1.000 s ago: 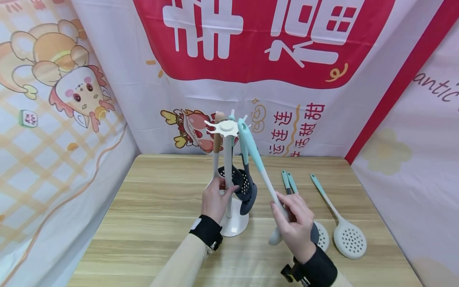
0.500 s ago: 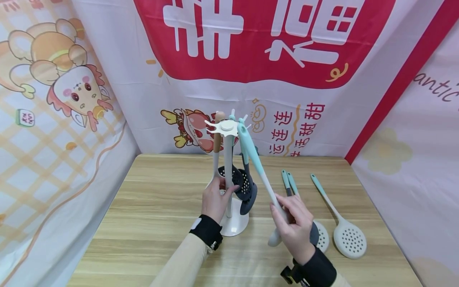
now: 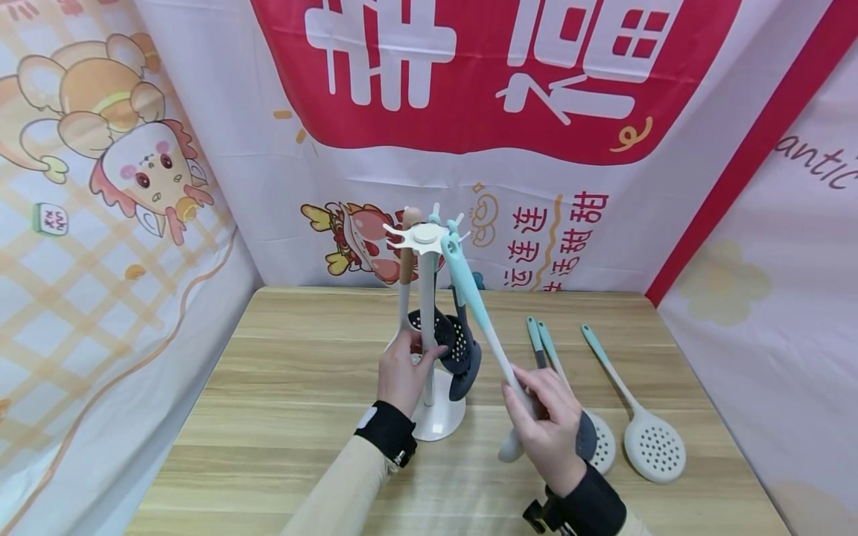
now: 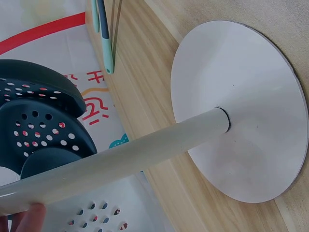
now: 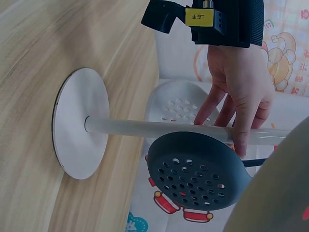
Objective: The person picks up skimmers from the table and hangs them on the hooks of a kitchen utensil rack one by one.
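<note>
My left hand (image 3: 401, 372) grips the pole (image 3: 427, 327) of a white utensil stand, fingers and thumb around it. From the stand's hooked top (image 3: 424, 237) hang dark perforated utensils (image 3: 457, 346) and a light one with a brown handle (image 3: 406, 268). My right hand (image 3: 546, 417) holds a light-grey kitchen utensil with a mint handle (image 3: 465, 279) low down near its head. That handle slants up to the left, its holed end at a front-right hook; whether the hook passes through the hole, I cannot tell. The head (image 5: 277, 188) shows only partly, so its exact kind is unclear.
A light-grey skimmer (image 3: 654, 447) lies on the wooden table at the right. Beside it are two more mint-handled utensils, partly behind my right hand: a perforated light one (image 3: 603, 441) and a dark one (image 3: 586, 438). The stand's round white base (image 4: 241, 111) rests on the table.
The mint handle's top end has dropped slightly at the hook, and my right hand has shifted a little left with it. My left hand stays on the pole.
</note>
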Tool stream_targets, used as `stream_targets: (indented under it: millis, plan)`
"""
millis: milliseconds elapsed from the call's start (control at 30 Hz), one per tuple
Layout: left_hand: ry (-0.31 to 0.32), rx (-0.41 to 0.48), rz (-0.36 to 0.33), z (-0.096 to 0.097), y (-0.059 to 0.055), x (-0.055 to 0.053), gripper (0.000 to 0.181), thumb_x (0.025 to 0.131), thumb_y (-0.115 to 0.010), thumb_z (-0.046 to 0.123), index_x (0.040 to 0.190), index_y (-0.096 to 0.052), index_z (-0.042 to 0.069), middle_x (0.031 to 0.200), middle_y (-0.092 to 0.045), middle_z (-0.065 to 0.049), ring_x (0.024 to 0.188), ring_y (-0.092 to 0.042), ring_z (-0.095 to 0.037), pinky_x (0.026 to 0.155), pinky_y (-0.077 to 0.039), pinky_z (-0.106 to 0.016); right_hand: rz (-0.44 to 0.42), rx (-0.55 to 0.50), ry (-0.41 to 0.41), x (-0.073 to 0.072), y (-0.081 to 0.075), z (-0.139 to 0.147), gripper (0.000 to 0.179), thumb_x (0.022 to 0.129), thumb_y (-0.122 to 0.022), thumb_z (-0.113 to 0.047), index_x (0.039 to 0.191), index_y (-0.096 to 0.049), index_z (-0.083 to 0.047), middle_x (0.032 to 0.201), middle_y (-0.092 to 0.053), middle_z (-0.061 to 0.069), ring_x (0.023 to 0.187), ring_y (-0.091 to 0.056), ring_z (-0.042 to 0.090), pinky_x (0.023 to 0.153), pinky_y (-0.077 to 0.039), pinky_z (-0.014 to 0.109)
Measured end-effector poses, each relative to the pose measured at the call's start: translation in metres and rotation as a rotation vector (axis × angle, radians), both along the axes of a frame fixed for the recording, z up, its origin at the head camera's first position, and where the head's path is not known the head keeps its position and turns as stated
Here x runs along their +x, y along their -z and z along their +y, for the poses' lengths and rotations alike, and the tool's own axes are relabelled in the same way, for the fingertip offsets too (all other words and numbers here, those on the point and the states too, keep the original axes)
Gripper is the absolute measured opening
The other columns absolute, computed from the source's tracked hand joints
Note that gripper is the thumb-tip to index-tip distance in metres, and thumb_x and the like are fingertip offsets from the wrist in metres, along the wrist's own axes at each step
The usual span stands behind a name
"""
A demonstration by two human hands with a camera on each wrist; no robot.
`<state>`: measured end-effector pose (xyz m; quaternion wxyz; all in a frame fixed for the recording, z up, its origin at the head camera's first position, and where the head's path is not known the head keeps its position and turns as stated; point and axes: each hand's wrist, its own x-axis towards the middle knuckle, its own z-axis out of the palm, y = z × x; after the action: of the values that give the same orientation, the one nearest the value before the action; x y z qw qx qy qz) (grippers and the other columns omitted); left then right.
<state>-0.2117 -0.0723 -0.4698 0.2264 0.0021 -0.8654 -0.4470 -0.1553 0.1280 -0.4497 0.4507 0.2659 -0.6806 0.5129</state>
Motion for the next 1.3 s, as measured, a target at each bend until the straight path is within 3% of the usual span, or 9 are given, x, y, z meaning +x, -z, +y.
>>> stream_targets:
  millis: [967, 1300]
  plan:
    - [0.008, -0.012, 0.032, 0.000, 0.001, 0.002, 0.032, 0.083, -0.076, 0.030, 0.099, -0.063, 0.005, 0.090, -0.071, -0.006, 0.083, -0.070, -0.020, 0.074, -0.060, -0.038, -0.109, 0.021, -0.002, 0.006, 0.005, -0.003, 0.021, 0.083, -0.074, -0.003, 0.100, -0.076, 0.009, 0.075, -0.067, 0.014, 0.063, -0.048, 0.010, 0.051, -0.038, 0.020]
    - [0.007, -0.020, 0.067, 0.000, 0.004, 0.002, 0.033, 0.083, -0.077, 0.031, 0.097, -0.064, 0.005, 0.089, -0.071, -0.006, 0.081, -0.070, -0.020, 0.072, -0.060, -0.038, -0.184, 0.078, 0.022, 0.007, 0.008, -0.010, 0.027, 0.074, -0.077, 0.010, 0.102, -0.076, 0.007, 0.081, -0.071, 0.009, 0.065, -0.052, 0.011, 0.054, -0.043, 0.017]
